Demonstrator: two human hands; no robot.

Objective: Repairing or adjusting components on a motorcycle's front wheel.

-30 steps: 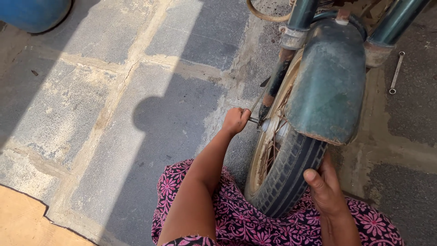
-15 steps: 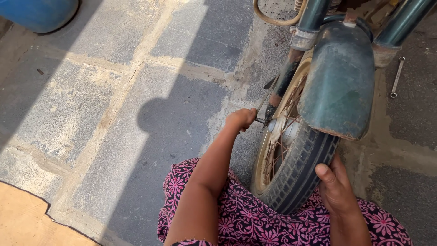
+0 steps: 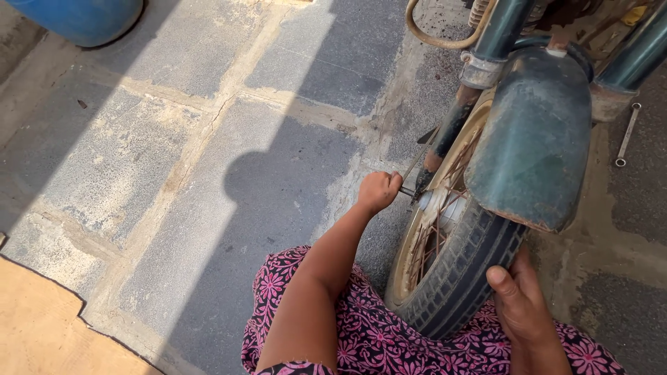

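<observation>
A motorcycle's front wheel (image 3: 455, 278) stands before me, with a black tyre, rusty spokes and a dark green mudguard (image 3: 535, 156) over it. My left hand (image 3: 379, 189) is closed around a thin metal tool (image 3: 417, 163) at the wheel's axle (image 3: 425, 200), on the left side of the hub. My right hand (image 3: 520, 302) lies against the right side of the tyre near the ground, fingers wrapped on the tread. The far side of the hub is hidden behind the wheel.
Stone paving slabs (image 3: 208, 139) stretch to the left, partly in shadow. A blue drum (image 3: 83, 17) stands at the top left. A spanner (image 3: 627, 133) lies on the ground right of the fork. A tan sheet (image 3: 42, 326) covers the bottom left corner.
The view has shifted slightly, so the wheel sits further right. My left hand stays at the axle with the tool; my right hand has slid a little lower on the tyre.
</observation>
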